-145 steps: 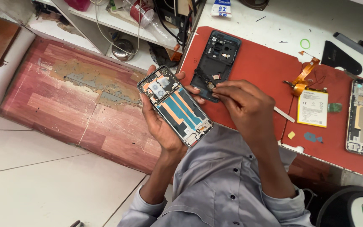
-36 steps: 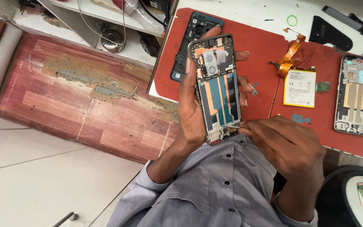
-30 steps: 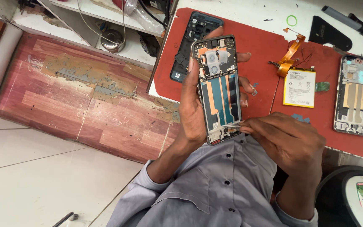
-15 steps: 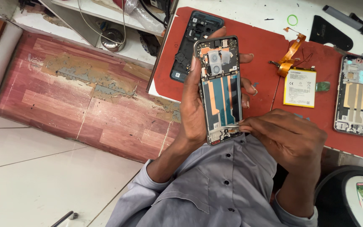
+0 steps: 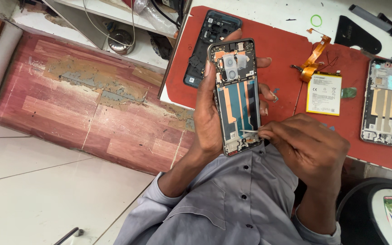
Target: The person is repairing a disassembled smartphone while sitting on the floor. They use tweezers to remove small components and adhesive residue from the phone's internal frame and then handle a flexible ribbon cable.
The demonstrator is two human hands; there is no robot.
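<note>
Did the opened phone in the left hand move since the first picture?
Yes. The opened phone went up and to the right, from beside the red mat to over it, and turned upright in the left hand.

Red mat (image 5: 277, 59): bare strip runs between the dark back cover (image 5: 210, 45) at its left edge and the orange flex cable (image 5: 314, 56); a hand could pass there. Right half crowded: battery (image 5: 324, 94), green chip (image 5: 349, 92), second phone frame (image 5: 384, 102) lie close together. Opened phone frame (image 5: 237, 95), held up, overhangs the mat's near left part.
</note>
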